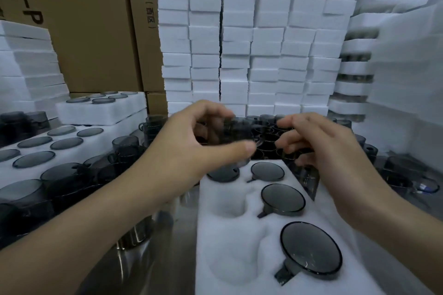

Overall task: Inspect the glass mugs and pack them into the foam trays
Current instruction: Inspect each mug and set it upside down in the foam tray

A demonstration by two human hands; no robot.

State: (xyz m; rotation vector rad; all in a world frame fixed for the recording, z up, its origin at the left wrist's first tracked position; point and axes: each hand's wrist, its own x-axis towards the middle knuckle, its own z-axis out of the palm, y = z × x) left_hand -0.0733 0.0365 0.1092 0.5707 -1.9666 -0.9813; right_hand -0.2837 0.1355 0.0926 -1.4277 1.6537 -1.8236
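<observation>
Evidently fragile and slick, the glass mug (236,134) hangs over the foam tray (261,235)'s far end. The left hand (191,148) pinches its body, the safest hold. The right hand (321,146) curls alongside, contact unclear.

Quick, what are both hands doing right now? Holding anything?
Left hand: grips a dark glass mug.
Right hand: curled beside the mug; too blurred to tell whether it holds it.
</observation>
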